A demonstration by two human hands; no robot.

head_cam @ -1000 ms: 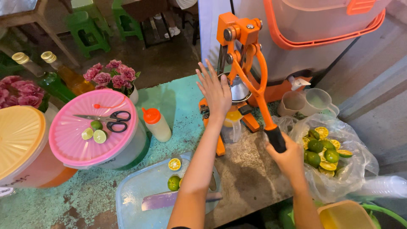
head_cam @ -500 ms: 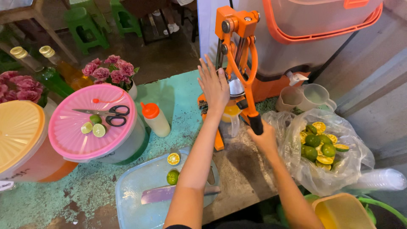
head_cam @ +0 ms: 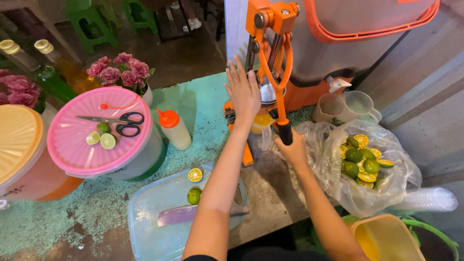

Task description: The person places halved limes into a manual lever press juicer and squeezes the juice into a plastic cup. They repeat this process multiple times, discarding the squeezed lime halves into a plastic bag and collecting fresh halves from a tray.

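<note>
Teal counter (head_cam: 193, 104), orange juicer (head_cam: 270, 58) lever grip within right hand (head_cam: 291, 147).

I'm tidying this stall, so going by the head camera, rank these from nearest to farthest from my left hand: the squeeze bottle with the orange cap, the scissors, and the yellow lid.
From the left hand:
1. Squeeze bottle, just to its left on the counter.
2. Scissors, farther left on the pink lid.
3. Yellow lid, at the far left edge.

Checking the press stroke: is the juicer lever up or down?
Down: the lever's black grip hangs low in the right hand.
</note>
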